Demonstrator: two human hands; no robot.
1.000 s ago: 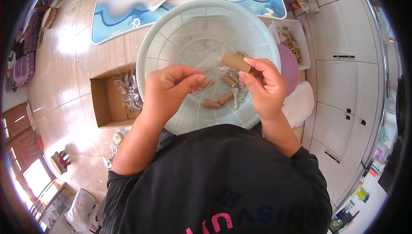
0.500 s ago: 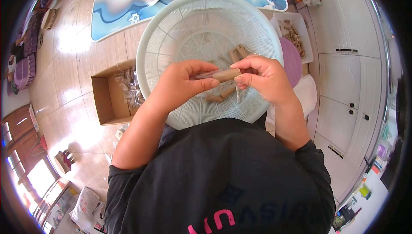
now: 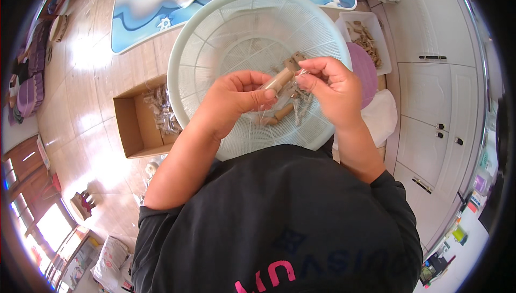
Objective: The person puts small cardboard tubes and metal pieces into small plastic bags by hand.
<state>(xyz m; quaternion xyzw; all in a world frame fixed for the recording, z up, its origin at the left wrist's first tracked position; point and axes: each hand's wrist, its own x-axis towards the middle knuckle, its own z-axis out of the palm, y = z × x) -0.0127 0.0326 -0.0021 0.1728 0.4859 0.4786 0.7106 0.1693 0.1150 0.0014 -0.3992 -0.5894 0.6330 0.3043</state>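
Observation:
My left hand (image 3: 234, 99) grips a tan cylinder (image 3: 279, 82) in a clear plastic sleeve, thumb on top and fingers behind. Close to its upper right end, my right hand (image 3: 338, 90) pinches something thin and pale; whether it is a cord or the sleeve's edge I cannot tell. Both hands are over a large pale green mesh basket (image 3: 177, 51). Inside it, a tan cylinder with a small hole (image 3: 298, 56) lies beyond the held one. Another tan cylinder (image 3: 284, 112) rests below my hands, beside a thin grey strand (image 3: 301, 111).
Left of the basket stands a cardboard box (image 3: 129, 126) with clear-wrapped pieces. A white bin (image 3: 384, 59) of tan pieces sits at the right, by a purple round seat (image 3: 364, 73). A blue patterned table (image 3: 129, 30) is beyond, with white cabinets (image 3: 424, 105) along the right.
The cylinder has turned from nearly level to tilted, its right end up. My right hand has moved up and slightly right, off the cylinder's end, now pinching a thin pale thing.

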